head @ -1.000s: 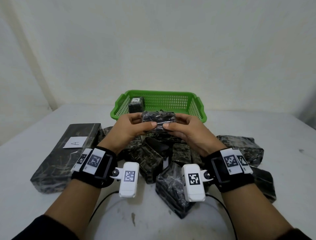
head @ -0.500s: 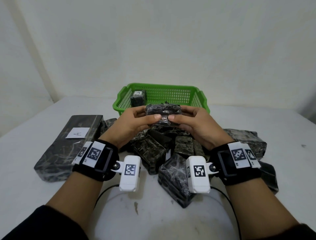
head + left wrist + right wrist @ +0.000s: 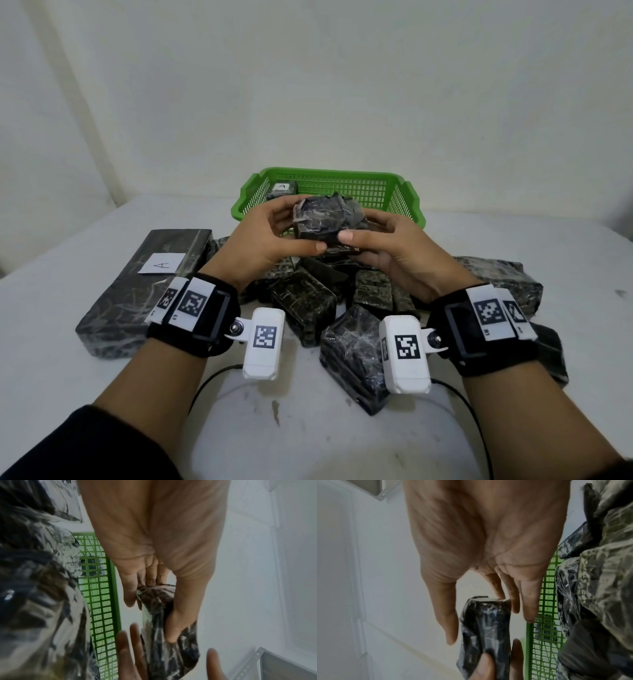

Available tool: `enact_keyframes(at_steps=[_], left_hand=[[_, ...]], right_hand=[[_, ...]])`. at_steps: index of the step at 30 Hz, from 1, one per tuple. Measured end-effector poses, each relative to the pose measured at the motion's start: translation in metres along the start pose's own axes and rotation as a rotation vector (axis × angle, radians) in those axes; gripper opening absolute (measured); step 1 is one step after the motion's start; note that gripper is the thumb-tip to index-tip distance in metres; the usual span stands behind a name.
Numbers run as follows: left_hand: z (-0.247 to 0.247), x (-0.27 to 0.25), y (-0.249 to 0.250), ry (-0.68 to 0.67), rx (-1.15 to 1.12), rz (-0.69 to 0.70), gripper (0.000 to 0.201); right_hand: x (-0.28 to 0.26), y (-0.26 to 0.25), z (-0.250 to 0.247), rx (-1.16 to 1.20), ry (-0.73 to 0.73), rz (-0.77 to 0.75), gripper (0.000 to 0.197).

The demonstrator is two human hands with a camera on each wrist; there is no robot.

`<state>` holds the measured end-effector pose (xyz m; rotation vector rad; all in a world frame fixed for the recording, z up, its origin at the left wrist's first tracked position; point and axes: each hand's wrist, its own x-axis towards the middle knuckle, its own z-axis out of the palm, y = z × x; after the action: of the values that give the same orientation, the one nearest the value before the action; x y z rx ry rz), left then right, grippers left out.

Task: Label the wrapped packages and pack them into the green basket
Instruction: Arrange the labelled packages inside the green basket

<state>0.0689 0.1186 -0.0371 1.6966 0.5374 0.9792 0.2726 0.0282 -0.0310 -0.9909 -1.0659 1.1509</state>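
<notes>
A small dark wrapped package (image 3: 325,221) hangs in the air just in front of the green basket (image 3: 394,192). My left hand (image 3: 301,228) grips its left end, thumb on the near face and fingers behind. My right hand (image 3: 359,229) holds the right end the same way. In the left wrist view, my left hand (image 3: 152,614) pinches the package (image 3: 171,655) beside the basket wall (image 3: 101,601). Seen from the right wrist, the right hand (image 3: 488,626) brackets the package (image 3: 471,642). No label shows on it. One package marked A (image 3: 281,189) lies in the basket.
A long wrapped package with an A label (image 3: 144,287) lies at the left of the white table (image 3: 68,377). A heap of several wrapped packages (image 3: 308,301) sits below my hands, and more lie at the right (image 3: 507,281). A cable (image 3: 212,380) runs near the front.
Both hands have raised the small package a little toward the basket and tipped it, so a different face now shows. The grip stays on both ends.
</notes>
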Motion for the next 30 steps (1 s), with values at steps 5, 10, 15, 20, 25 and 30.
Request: enact_keyframes(at_steps=[5, 10, 15, 20, 25, 30], left_hand=[[-0.001, -0.002, 0.003, -0.067, -0.011, -0.010, 0.091], [0.003, -0.003, 0.003, -0.009, 0.007, -0.109, 0.068], [0.007, -0.006, 0.005, 0.000, 0.113, -0.095, 0.048], [0.011, -0.005, 0.003, -0.047, -0.004, -0.157, 0.055], [0.003, -0.001, -0.007, 0.056, 0.018, -0.145, 0.093], [0.007, -0.002, -0.004, -0.036, -0.062, -0.158, 0.078]], right_hand=[[-0.002, 0.000, -0.002, 0.043, 0.015, 0.064, 0.040], [0.001, 0.007, -0.002, -0.020, 0.093, 0.025, 0.047], [-0.001, 0.006, 0.001, -0.083, 0.070, 0.028, 0.056], [0.000, 0.007, 0.000, -0.101, 0.224, -0.057, 0.035], [-0.002, 0.003, 0.000, -0.074, 0.108, 0.000, 0.042], [-0.002, 0.004, -0.004, -0.111, 0.117, -0.027, 0.048]])
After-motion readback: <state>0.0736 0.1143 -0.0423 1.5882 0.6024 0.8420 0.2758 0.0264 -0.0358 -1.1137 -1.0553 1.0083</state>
